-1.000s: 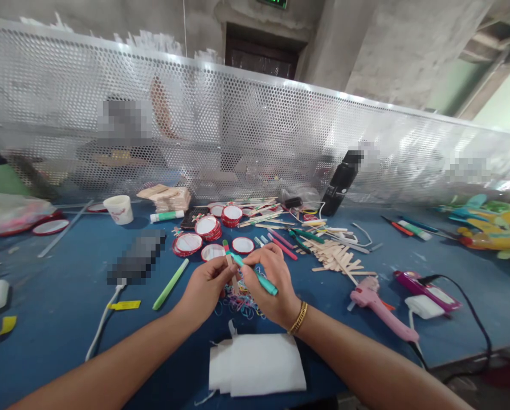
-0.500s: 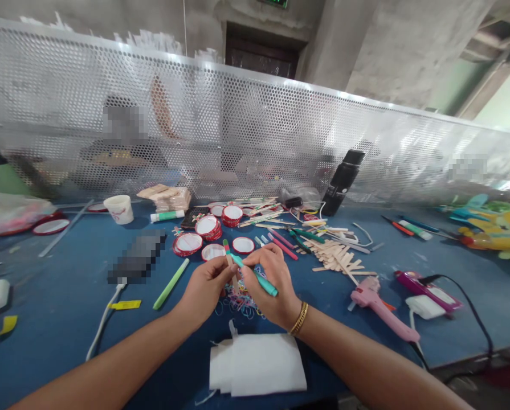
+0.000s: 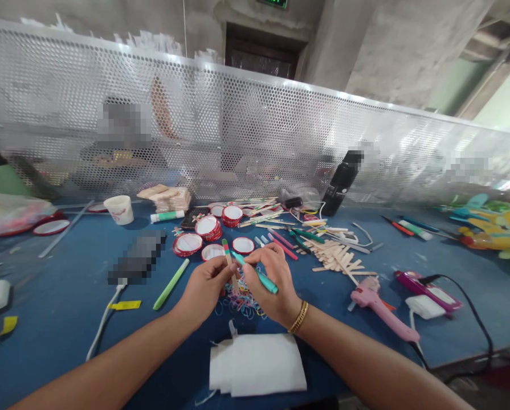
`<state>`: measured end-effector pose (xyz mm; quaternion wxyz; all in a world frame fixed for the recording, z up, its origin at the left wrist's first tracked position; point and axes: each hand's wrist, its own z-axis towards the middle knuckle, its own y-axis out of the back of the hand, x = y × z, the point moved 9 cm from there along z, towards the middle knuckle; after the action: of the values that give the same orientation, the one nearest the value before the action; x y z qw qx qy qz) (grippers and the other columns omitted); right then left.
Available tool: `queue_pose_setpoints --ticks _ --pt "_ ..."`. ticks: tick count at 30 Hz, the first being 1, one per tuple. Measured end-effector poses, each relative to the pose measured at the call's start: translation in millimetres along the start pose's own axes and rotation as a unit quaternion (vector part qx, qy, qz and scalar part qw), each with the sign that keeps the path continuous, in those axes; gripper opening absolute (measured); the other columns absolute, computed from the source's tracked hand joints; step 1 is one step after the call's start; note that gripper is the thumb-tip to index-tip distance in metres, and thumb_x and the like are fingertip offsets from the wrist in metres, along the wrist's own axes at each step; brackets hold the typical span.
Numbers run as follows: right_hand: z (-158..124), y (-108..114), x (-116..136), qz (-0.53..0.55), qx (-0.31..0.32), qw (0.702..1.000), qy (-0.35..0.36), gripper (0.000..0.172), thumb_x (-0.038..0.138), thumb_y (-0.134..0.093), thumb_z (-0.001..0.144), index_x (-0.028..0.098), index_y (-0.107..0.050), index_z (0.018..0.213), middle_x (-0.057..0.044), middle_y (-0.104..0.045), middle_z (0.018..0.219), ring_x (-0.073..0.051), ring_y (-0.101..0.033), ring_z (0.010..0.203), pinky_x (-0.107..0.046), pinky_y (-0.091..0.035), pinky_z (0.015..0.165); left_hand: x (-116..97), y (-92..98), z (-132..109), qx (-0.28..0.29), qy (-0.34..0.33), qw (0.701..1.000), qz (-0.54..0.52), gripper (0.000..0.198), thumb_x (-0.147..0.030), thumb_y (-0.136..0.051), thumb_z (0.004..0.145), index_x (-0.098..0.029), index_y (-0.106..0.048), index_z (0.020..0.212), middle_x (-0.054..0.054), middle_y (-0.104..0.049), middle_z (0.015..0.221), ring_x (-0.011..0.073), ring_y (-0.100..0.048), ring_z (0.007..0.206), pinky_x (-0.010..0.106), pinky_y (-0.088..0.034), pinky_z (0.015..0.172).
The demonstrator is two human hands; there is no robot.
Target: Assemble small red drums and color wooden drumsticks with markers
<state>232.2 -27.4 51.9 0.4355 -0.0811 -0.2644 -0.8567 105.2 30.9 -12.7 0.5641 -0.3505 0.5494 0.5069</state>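
Between thumb and fingers my left hand (image 3: 207,287) pinches a wooden stick (image 3: 227,254) whose upper end is coloured green and red. A teal marker (image 3: 265,281) lies in the grip of my right hand (image 3: 276,280), its tip close beside the stick's coloured part. Whether tip and stick touch is too small to tell. Under both hands is a pile of small coloured bands (image 3: 248,304). A folded white cloth (image 3: 261,364) lies nearer to me. Left of my hands rests a light green marker (image 3: 171,283).
Red-rimmed round lids (image 3: 188,244) and a heap of wooden sticks (image 3: 338,250) lie beyond my hands. A pink glue gun (image 3: 383,313) is at the right, a phone (image 3: 139,256) and paper cup (image 3: 119,209) at the left. A black bottle (image 3: 342,185) stands by the perforated screen.
The marker's tip has shifted slightly away from the stick's top, and more of the coloured end shows. Both hands keep their hold and have barely moved.
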Motion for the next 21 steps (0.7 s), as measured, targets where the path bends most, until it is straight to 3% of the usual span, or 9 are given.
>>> queue_pose_setpoints --ticks 7,11,16,21 --pt "-2.0 -2.2 -5.2 -0.006 0.004 1.0 -0.003 0.003 0.022 -0.057 0.092 0.023 -0.058 0.095 -0.001 -0.07 0.087 -0.018 -0.063 0.081 -0.04 -0.043 0.088 4.2 0.9 0.9 0.0 0.011 1.0 0.0 0.045 -0.06 -0.064 0.077 -0.018 -0.054 0.063 -0.005 -0.042 0.06 0.0104 -0.038 0.055 0.022 -0.032 0.049" --pt "-3.6 -7.6 -10.6 -0.007 0.032 0.999 0.004 0.011 0.024 -0.054 0.097 0.025 -0.061 0.106 0.0 -0.073 0.09 -0.018 -0.066 0.083 -0.041 -0.039 0.095 11.8 2.9 0.6 -0.001 0.018 1.0 -0.009 0.042 -0.059 -0.058 0.084 -0.018 -0.061 0.076 -0.003 -0.05 0.065 0.0102 -0.04 0.054 0.022 -0.032 0.048" --pt "-7.9 -15.3 -5.4 -0.009 0.067 0.997 0.04 0.009 0.025 -0.058 0.096 0.025 -0.06 0.104 0.001 -0.073 0.089 -0.017 -0.067 0.08 -0.043 -0.036 0.097 16.8 5.8 0.3 -0.008 0.005 0.999 -0.034 0.039 -0.055 -0.057 0.086 -0.018 -0.056 0.074 -0.003 -0.048 0.063 0.0097 -0.039 0.054 0.022 -0.027 0.047" --pt "-15.0 -19.2 6.1 -0.031 0.065 0.993 0.088 0.032 0.036 -0.069 0.089 0.023 -0.053 0.112 -0.003 -0.07 0.094 -0.022 -0.064 0.085 -0.043 -0.039 0.092 17.1 4.7 -1.7 -0.007 -0.001 0.994 -0.112 0.037 -0.054 -0.06 0.084 -0.018 -0.056 0.077 -0.003 -0.053 0.063 0.011 -0.045 0.056 0.023 -0.035 0.053"
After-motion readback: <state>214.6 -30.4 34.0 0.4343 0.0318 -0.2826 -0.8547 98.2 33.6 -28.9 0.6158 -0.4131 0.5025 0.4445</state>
